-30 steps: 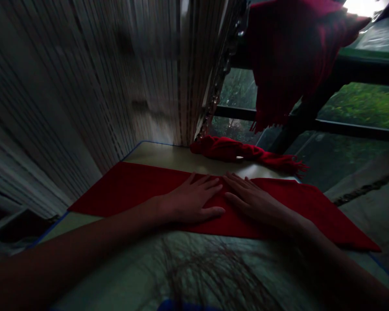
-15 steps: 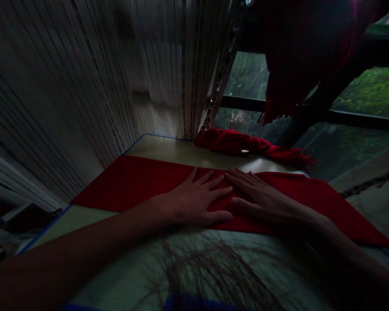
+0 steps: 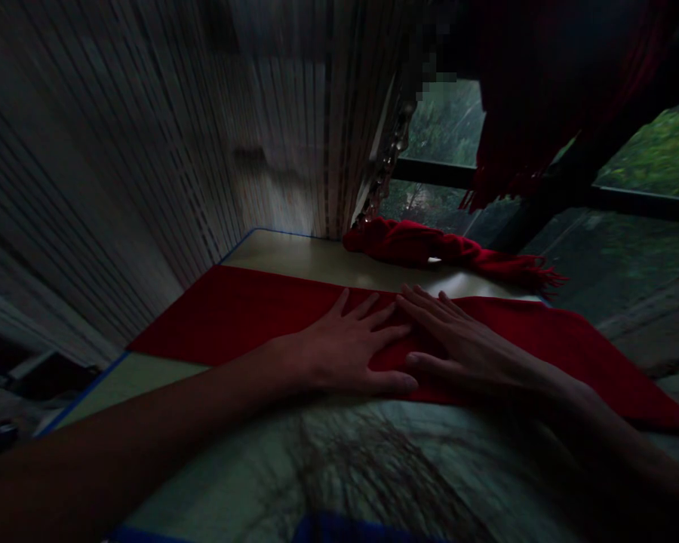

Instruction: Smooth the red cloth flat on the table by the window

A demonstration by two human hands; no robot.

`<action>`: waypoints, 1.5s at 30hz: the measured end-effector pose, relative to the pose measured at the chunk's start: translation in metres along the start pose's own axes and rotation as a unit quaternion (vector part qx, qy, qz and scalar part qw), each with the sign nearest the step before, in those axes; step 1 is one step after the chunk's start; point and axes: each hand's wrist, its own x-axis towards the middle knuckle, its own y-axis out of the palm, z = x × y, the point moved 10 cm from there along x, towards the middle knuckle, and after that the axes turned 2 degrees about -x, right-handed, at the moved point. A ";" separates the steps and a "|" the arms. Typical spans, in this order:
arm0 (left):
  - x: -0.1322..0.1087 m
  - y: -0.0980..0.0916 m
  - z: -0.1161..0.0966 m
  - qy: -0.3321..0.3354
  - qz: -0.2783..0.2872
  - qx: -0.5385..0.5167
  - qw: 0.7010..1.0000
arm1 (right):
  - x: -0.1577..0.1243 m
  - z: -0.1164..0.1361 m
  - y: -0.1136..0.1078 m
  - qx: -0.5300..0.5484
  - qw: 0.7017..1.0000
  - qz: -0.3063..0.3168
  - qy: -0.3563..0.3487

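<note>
A long red cloth [image 3: 249, 313] lies flat across a pale table [image 3: 294, 253] with a blue edge. My left hand [image 3: 354, 347] rests palm down on the middle of the cloth, its fingers spread. Just right of it, my right hand [image 3: 458, 339] also lies on the cloth with fingers stretched out and thumb apart. The fingertips of both hands are close together near the cloth's far edge. Neither hand grips anything.
Behind the cloth, a bunched red scarf [image 3: 447, 249] with fringed ends lies at the table's far edge. Another red fringed cloth [image 3: 520, 113] hangs before the window. A striped string curtain [image 3: 164, 136] hangs at the left. Dark hair strands [image 3: 385, 467] cross the near view.
The view has shifted slightly, so the window and scarf appear a little further right. Both hands remain flat on the red cloth, with hardly any movement over it.
</note>
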 end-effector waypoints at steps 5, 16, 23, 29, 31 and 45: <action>0.001 0.000 0.002 0.007 -0.022 0.009 1.000 | 0.000 0.010 0.000 0.019 1.000 -0.013 -0.015; 0.000 0.002 0.002 -0.008 0.000 0.020 1.000 | 0.001 0.012 0.002 0.023 0.999 0.027 0.012; 0.001 0.002 0.001 0.011 -0.013 0.014 1.000 | 0.000 0.019 -0.002 0.025 1.000 0.012 -0.013; -0.001 -0.003 -0.001 0.018 -0.029 0.009 0.999 | 0.001 0.020 -0.002 0.025 0.999 -0.012 -0.042; -0.001 -0.003 -0.001 0.016 -0.027 0.011 0.999 | 0.000 0.020 -0.003 0.023 0.998 -0.021 -0.050; -0.001 -0.003 -0.001 0.023 -0.036 0.007 0.999 | 0.001 0.023 -0.003 0.028 0.999 0.003 -0.034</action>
